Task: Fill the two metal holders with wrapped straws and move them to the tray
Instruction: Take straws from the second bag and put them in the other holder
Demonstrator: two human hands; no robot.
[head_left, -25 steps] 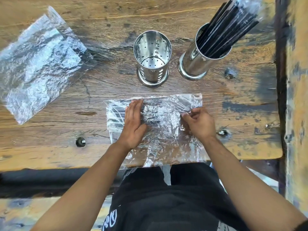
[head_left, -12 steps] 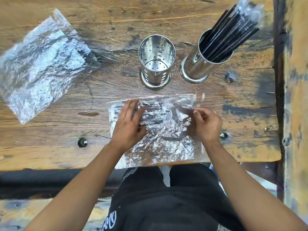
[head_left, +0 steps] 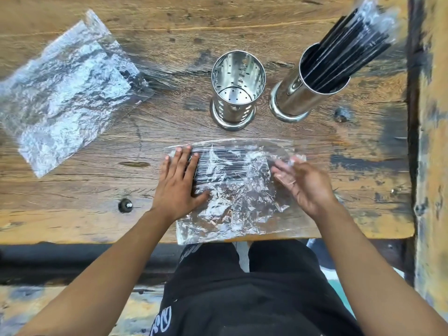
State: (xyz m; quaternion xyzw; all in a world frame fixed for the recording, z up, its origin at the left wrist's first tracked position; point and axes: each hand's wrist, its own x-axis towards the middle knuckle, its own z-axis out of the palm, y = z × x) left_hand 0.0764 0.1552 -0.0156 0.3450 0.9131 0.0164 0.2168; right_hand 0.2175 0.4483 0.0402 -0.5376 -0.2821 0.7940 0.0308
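Right hand (head_left: 308,187) now lifted open off the straw bag (head_left: 232,187) at the table's near edge, left hand (head_left: 178,183) pressing flat, gripping nothing; risks sliding off, straws spilling.

Under your palms, that plastic bag (head_left: 232,190) is clear, crinkled and glossy. The two holders, empty one (head_left: 236,93) and filled one (head_left: 303,93), are polished, mirror-bright metal. Your table (head_left: 72,190) is rough, weathered wood with worn dark patches.

Black straws (head_left: 339,42) (clear-wrapped), silver perforated holder (head_left: 236,90).
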